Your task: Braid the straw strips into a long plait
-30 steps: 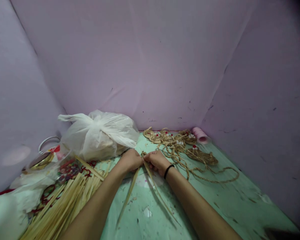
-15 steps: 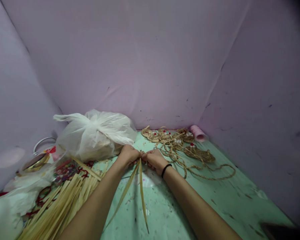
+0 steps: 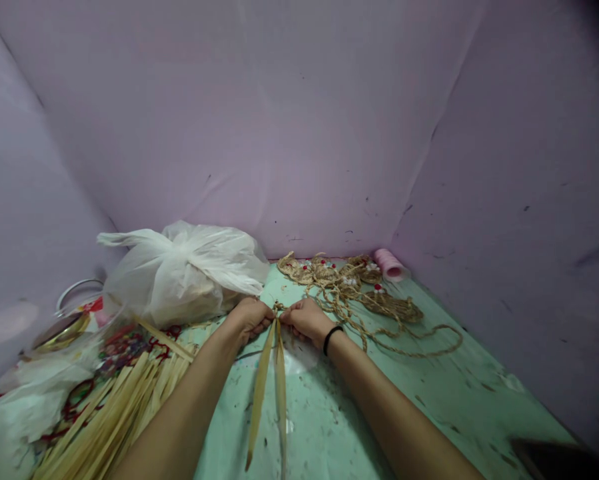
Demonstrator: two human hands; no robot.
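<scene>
Two long, flat straw-coloured strips (image 3: 262, 383) hang toward me from a small knot-like top between my hands. My left hand (image 3: 252, 317) is closed, its thumb and finger pinching the left side near that top. From the other side my right hand (image 3: 305, 320), with a black band on the wrist, pinches close to the same spot. The fingertips of both hands almost meet there; just what lies under them is too small to make out. Below the hands the strips' ends lie over the green tabletop (image 3: 319, 427).
A tied white plastic bag (image 3: 179, 273) stands behind my left hand. Many loose dry strips (image 3: 114, 413) lie at the left, by a bag of colourful beads (image 3: 124, 350). Braided cord pieces (image 3: 349, 273) with red and white beads and a pink thread spool (image 3: 390, 265) sit back right.
My hands have drawn slightly apart, showing the knotted top between them. The left strip has swung inward and now hangs closer to the right one. The view has shifted a little.
</scene>
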